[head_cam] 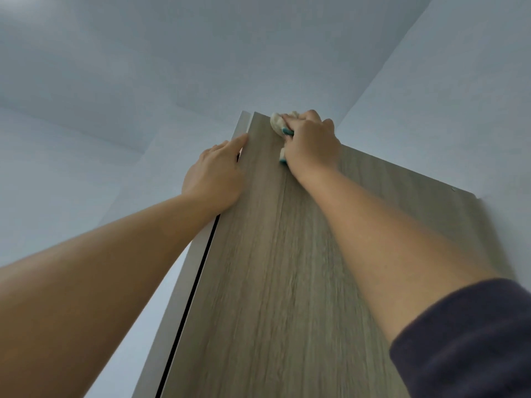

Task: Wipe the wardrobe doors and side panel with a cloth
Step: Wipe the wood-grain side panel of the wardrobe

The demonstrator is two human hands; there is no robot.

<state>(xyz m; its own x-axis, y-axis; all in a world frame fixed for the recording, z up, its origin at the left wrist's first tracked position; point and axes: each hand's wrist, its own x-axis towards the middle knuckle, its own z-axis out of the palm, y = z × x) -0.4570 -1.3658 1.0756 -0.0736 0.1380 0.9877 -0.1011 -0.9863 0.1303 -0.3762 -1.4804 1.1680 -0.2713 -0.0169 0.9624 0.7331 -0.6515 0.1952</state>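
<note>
Reaching overhead in the head view, we press the cream cloth with teal trim (pixel 277 122) against the top edge of the grey-brown wood-grain wardrobe door (pixel 273 268), the fingers of our right hand (pixel 311 145) curled round it. Our left hand (pixel 215 173) lies straight-fingered on the door's left edge. At this stretch the bunched cloth may slip free, or the door may swing and nip those fingers at the dark gap (pixel 200 271).

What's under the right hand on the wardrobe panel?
A cream cloth with teal trim, pressed by the right hand against the wood-grain panel near its top corner. Only its edges show past the hand; the rest is covered.
</note>
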